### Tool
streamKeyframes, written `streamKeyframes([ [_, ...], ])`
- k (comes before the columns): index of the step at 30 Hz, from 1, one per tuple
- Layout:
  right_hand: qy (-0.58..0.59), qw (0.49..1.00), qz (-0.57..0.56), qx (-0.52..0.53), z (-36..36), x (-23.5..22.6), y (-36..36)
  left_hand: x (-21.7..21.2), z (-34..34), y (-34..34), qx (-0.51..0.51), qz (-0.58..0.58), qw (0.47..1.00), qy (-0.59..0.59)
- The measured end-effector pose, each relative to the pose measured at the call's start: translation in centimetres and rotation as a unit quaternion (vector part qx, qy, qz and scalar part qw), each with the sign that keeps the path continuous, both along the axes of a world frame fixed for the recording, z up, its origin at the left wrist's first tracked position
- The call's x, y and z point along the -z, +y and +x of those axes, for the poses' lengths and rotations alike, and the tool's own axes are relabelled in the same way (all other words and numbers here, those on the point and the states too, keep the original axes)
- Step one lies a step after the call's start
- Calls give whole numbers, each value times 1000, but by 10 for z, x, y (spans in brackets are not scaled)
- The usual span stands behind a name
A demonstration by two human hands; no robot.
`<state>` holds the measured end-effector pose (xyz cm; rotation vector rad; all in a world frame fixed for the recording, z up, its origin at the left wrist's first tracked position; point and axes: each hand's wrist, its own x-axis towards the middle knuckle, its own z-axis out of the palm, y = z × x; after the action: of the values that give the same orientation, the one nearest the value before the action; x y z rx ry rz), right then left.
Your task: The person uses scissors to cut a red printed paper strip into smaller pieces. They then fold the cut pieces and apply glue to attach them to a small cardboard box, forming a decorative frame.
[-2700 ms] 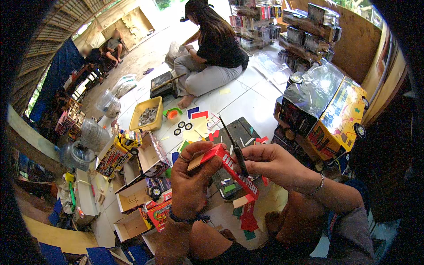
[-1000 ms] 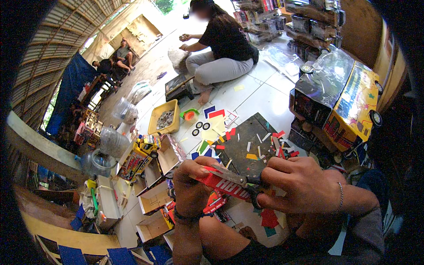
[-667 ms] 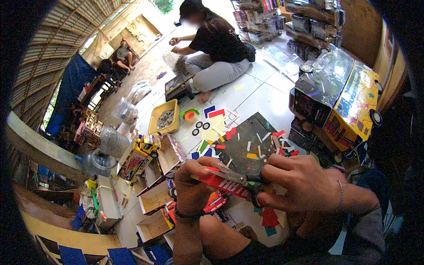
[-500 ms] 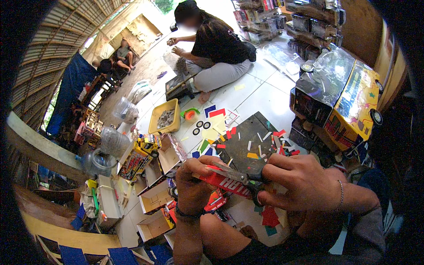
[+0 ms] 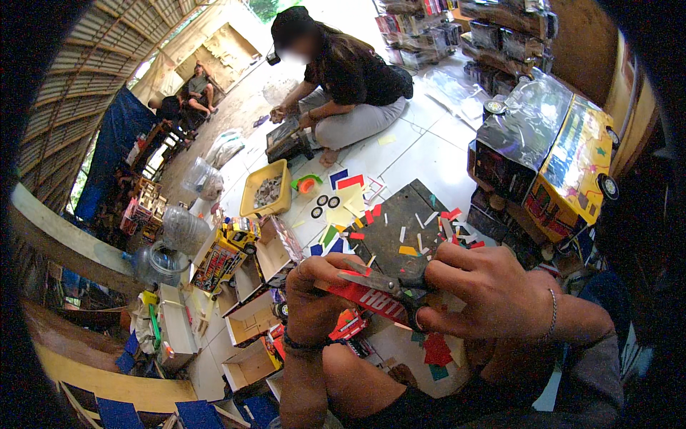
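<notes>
My left hand [image 5: 318, 293] is closed on a red strip [image 5: 371, 299] with white lettering, pinched between thumb and fingers. In my right hand [image 5: 486, 293] is a pair of scissors [image 5: 382, 282], its fingers wrapped round the dark handles. The blades lie along the strip's upper edge and reach toward my left fingertips. A small red piece shows by the blade tips. Below my hands lie red and green scraps [image 5: 437, 349], and a red toy vehicle [image 5: 349, 325] is partly hidden behind my left hand.
Beyond my hands, a dark board [image 5: 389, 222] is strewn with coloured cuttings. Small black wheels [image 5: 317, 212] and a yellow tub [image 5: 266, 187] stand farther off. Wooden boxes [image 5: 250, 322] and a yellow toy truck [image 5: 227, 250] are at left, a large toy truck [image 5: 564, 157] at right. Another person [image 5: 350, 86] sits ahead.
The red strip has tilted slightly in my left hand, and the scissors have shifted a little with it. The person ahead has leaned forward and lowered both hands toward the dark box.
</notes>
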<state>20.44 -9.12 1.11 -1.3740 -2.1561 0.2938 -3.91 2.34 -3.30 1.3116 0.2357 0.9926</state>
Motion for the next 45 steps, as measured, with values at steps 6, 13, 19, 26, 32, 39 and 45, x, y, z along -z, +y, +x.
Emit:
streamKeyframes([
  [6, 1, 1000, 14, -5, 2, 4, 0, 0, 2, -3, -16, -22, 999, -24],
  [13, 98, 995, -18, 4, 11, 7, 9, 1, 5, -1, -6, -18, 997, -68],
  [19, 470, 825, -298, -95, 2, 14, 14, 1, 7, 1, -48, -27, 997, -55],
  [26, 534, 735, -396, -135, 5, 31, 30, -1, 16, -2, -53, -98, 990, -84],
  [32, 530, 735, -410, -108, 2, 33, 32, -6, 23, -2, -59, -148, 982, -98],
  [39, 511, 757, -395, -100, 3, 35, 35, -7, 24, -2, -42, -146, 985, -83],
  [45, 438, 811, -381, -73, 13, 34, 48, -6, 29, 5, -26, -139, 986, -85],
])
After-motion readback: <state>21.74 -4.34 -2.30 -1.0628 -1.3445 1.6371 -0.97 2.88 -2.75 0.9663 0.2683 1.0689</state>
